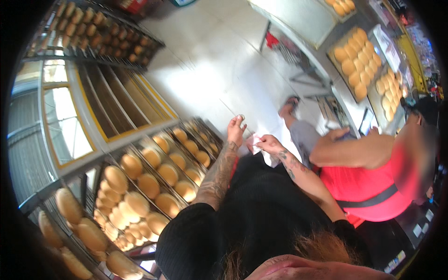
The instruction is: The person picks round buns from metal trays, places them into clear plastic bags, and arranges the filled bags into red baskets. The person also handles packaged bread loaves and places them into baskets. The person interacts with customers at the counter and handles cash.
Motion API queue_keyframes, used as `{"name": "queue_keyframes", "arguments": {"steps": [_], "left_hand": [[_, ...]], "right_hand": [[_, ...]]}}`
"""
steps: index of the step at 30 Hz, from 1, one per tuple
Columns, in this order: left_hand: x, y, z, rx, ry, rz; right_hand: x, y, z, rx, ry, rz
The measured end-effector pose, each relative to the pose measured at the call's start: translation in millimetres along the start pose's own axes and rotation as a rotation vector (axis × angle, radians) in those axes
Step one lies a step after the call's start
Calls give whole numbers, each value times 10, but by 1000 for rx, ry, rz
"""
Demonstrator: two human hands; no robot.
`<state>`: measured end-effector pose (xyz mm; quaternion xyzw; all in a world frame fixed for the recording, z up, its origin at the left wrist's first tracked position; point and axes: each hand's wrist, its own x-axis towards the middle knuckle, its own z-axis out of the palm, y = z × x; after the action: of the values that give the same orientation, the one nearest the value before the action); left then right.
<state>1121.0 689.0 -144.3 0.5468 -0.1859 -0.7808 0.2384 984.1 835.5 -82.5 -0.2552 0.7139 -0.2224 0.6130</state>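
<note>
My right hand (269,143) is closed on a crumpled, pale pinkish-white piece (253,141) that looks like thin paper or plastic. More white material (270,160) hangs below that hand, against my black top. My left hand (235,128) is raised just left of it, fingers curled and tips drawn together. Whether anything small sits between those fingertips, I cannot make out. Nearest to my left arm is a rack of round golden bread buns (168,175) on several trays.
A person in a red sleeveless top (359,186) stands close on my right, by a metal table (298,21) bearing trays of buns (357,60). At the left are a glass-fronted cabinet (112,100) and another bun rack (98,35). Pale tiled floor (210,60) lies ahead.
</note>
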Motion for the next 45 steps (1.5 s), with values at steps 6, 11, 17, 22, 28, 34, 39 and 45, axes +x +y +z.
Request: {"name": "queue_keyframes", "arguments": {"steps": [6,11,17,22,28,34,39,45], "left_hand": [[511,1680,1047,195,-264,187],[738,2878,1722,301,-331,310],[1130,4420,2124,309,-307,466],[1806,5505,2114,165,-214,516],[3125,6806,2120,24,-170,378],[4015,8521,2296,89,-412,118],[5193,9962,2718,142,-319,263],[7259,11813,3082,273,-81,392]], "right_hand": [[825,-1270,-960,762,303,-268],[1205,-2427,-1818,932,245,-322],[1954,-4347,-2199,570,176,-610],[2849,-5913,-2267,313,-23,-715],[4258,-7355,-2263,263,-45,-577],[5348,-8683,-2647,402,-196,-563],[6251,-9509,-3102,566,47,-532],[7548,-10281,-3656,668,27,-367]]}}
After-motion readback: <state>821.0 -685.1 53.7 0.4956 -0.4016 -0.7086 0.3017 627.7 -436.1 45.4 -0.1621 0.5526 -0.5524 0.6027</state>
